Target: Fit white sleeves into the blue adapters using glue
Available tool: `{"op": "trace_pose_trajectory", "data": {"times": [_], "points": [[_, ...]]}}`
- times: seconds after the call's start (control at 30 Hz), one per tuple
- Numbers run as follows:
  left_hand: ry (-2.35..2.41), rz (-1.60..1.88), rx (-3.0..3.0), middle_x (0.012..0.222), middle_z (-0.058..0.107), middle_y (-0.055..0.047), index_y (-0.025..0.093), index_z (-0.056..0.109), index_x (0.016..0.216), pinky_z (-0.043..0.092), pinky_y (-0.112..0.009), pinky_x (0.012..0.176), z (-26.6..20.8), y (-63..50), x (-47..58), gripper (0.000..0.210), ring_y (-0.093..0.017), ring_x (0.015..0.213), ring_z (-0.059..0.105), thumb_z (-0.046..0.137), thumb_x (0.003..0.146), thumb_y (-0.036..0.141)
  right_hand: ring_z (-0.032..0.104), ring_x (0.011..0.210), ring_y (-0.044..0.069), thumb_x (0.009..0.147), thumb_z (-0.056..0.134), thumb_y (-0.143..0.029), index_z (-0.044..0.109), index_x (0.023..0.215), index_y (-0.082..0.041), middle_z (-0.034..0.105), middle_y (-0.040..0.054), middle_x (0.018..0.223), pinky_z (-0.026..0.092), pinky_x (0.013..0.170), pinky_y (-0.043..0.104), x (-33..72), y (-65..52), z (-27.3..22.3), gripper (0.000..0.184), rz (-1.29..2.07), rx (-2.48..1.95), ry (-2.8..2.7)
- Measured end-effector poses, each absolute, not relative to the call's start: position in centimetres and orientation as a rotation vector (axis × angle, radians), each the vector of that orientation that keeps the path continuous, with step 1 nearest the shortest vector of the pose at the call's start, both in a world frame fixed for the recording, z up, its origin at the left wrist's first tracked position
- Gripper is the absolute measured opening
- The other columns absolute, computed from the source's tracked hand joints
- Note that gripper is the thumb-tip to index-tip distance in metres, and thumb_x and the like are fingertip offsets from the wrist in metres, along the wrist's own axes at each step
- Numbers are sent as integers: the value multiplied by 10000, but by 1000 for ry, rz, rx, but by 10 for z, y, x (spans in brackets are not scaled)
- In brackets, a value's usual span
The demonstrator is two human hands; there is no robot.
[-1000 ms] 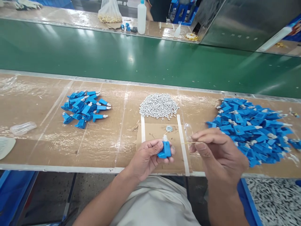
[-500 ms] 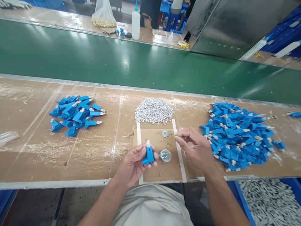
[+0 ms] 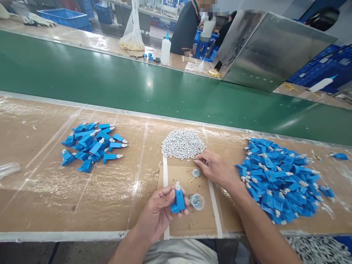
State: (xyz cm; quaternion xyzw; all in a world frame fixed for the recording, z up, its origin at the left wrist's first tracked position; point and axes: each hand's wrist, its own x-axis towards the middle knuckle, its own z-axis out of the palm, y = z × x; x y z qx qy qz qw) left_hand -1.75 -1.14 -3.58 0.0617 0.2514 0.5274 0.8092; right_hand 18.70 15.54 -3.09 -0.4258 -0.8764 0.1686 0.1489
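Note:
My left hand (image 3: 162,209) is closed around a blue plastic part (image 3: 179,202) with a whitish tip pointing up. At the lower right edge of a heap of small grey-white pieces (image 3: 183,143), my right hand (image 3: 216,167) has thumb and fingertips pinched together; whatever lies between them is too small to make out. Just below that hand sits a small clear dish (image 3: 195,172) with a thin stick by it. A clear cup of bluish liquid (image 3: 197,201), with a stick in it, stands right beside my left fingers.
Similar blue parts with whitish tips form a small pile (image 3: 93,145) on the left and a larger pile (image 3: 280,179) on the right. Beyond the table runs a green conveyor belt (image 3: 132,91). A white bottle (image 3: 165,51) stands across it, near a person in dark clothing (image 3: 185,27).
My right hand has moved left and away from me to the edge of the grey-white heap. My left hand still holds the blue part. The camera view has tilted up.

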Motion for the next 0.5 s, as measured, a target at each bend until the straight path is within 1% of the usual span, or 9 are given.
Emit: {"op": "trace_pose_trajectory", "data": {"times": [0.1, 0.23, 0.4, 0.5], "points": [[537, 1119, 139, 868, 746, -131, 84, 750, 982, 530, -168, 589, -36, -12, -18, 284, -162, 700, 734, 780, 863, 341, 617, 802, 202, 954, 580, -166, 655, 856, -195, 666, 53, 879, 451, 734, 310, 185, 161, -27, 126, 466, -1219, -2611], [535, 1126, 150, 871, 750, -134, 82, 747, 976, 537, -168, 600, -37, -12, -19, 282, -163, 702, 736, 783, 862, 337, 595, 834, 214, 959, 548, -126, 629, 872, -173, 649, 70, 895, 423, 759, 314, 181, 162, -22, 128, 415, -1252, -2698], [529, 1146, 159, 863, 751, -130, 81, 748, 974, 541, -167, 584, -35, -10, -18, 283, -172, 701, 740, 789, 857, 336, 585, 823, 226, 979, 510, -137, 639, 927, -162, 645, 95, 944, 380, 705, 316, 181, 157, -17, 142, 366, -1320, -2729], [521, 1148, 165, 860, 754, -133, 81, 747, 975, 539, -162, 578, -34, -10, -17, 274, -172, 700, 742, 787, 860, 326, 575, 801, 231, 966, 512, -131, 659, 906, -160, 636, 106, 935, 356, 677, 320, 182, 156, -16, 162, 406, -1324, -2725]]}}
